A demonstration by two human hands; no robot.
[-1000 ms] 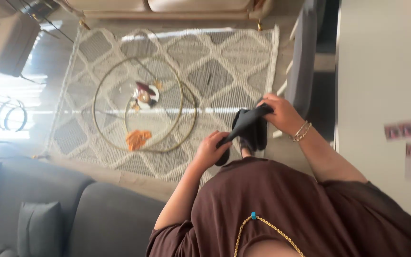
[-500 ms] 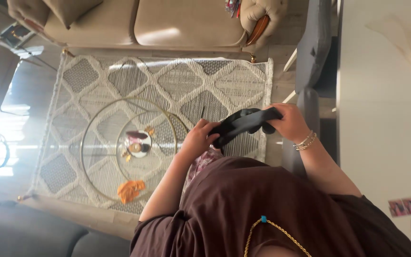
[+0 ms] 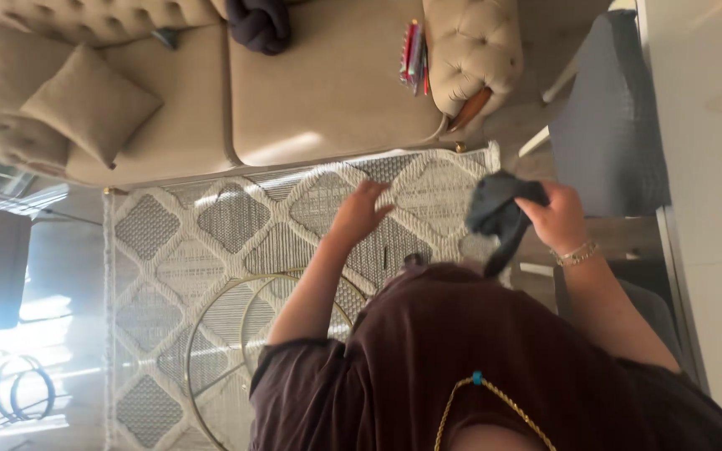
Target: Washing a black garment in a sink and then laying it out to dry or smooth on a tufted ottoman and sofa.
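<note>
Head view. Right hand [image 3: 560, 219]: closed around a bunched dark cloth [image 3: 497, 214], held just beyond the corner of the patterned rug [image 3: 211, 250], beside the grey chair [image 3: 607, 125]. Left hand [image 3: 361, 213]: open, empty, fingers spread above the rug. Beige sofa [image 3: 311, 100] along the rug's far edge.

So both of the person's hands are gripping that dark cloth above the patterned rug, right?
Not quite. Only the right hand grips the dark cloth; the left hand is open and apart from it, above the patterned rug. The head view shows this.
</note>
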